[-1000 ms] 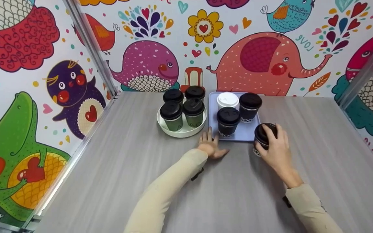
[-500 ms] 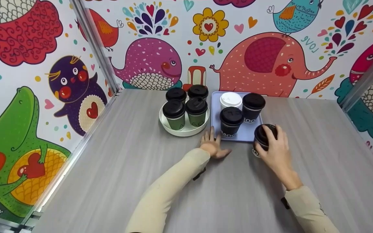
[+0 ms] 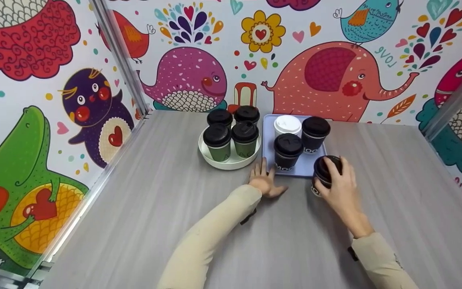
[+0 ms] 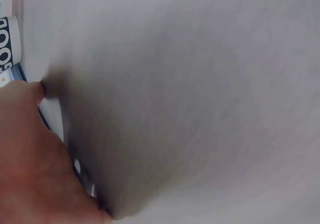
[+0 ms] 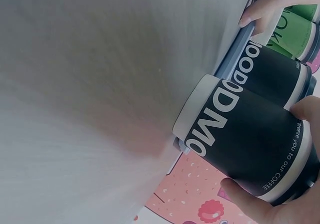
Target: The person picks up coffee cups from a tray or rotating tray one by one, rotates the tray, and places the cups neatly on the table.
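Observation:
My right hand grips a black paper coffee cup with white lettering near its lid, thumb and fingers around the upper part. In the head view this cup is at the front right corner of a lilac tray, overlapping its edge. On the tray stand a black cup, another black cup behind it, and a white-lidded cup. My left hand lies with fingers spread at the tray's front left corner, fingertips along its edge. In the left wrist view, part of a lettered cup shows.
Left of the tray, a round white tray bears several black-lidded green cups, close beside my left fingertips. The grey table ends at a cartoon-printed back wall and a side wall with metal posts.
The right hand with the cup has shifted slightly left toward the tray. The left hand stays at the tray's corner. The head view has shifted a little.

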Demonstrator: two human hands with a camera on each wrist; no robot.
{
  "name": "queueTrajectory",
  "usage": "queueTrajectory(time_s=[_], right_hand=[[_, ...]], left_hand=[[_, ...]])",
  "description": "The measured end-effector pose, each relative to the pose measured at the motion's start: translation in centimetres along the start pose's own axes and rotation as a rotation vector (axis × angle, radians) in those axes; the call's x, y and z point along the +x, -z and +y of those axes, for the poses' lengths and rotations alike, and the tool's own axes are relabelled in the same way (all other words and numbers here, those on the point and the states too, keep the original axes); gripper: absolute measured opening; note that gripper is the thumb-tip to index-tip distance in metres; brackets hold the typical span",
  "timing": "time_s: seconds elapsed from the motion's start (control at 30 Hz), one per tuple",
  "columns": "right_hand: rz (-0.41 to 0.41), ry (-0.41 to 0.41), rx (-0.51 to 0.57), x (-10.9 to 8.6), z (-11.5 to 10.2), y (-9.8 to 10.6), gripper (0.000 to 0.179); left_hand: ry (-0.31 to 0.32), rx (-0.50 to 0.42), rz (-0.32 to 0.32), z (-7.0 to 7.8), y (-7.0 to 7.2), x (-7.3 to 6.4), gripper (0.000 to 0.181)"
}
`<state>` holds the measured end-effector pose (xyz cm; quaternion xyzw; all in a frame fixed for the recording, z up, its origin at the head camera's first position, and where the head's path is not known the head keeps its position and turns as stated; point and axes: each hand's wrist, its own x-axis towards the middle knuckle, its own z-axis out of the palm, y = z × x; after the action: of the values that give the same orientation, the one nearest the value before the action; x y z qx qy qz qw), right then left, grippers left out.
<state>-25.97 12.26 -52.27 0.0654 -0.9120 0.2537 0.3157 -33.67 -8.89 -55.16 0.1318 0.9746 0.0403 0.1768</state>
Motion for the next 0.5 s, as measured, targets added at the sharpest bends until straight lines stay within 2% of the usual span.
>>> queueTrajectory(time_s=[0.13,0.23,0.5], right_hand=[[-0.011,-0.017,-0.013,0.0,0.0,0.1,0.061],[-0.016,-0.025,-0.026,0.0,-0.1,0.1,0.061],[-0.027,-0.027,-0.068,0.1,0.0,0.0,0.061]], left_hand=[[-0.003,-0.006,-0.012,0.1,0.7,-1.1,0.091],[0.004,-0.001,-0.017,0.1,0.2,-0.3,0.092],[-0.008,-0.006,-0.031,0.1,1.1,-1.4,0.092]])
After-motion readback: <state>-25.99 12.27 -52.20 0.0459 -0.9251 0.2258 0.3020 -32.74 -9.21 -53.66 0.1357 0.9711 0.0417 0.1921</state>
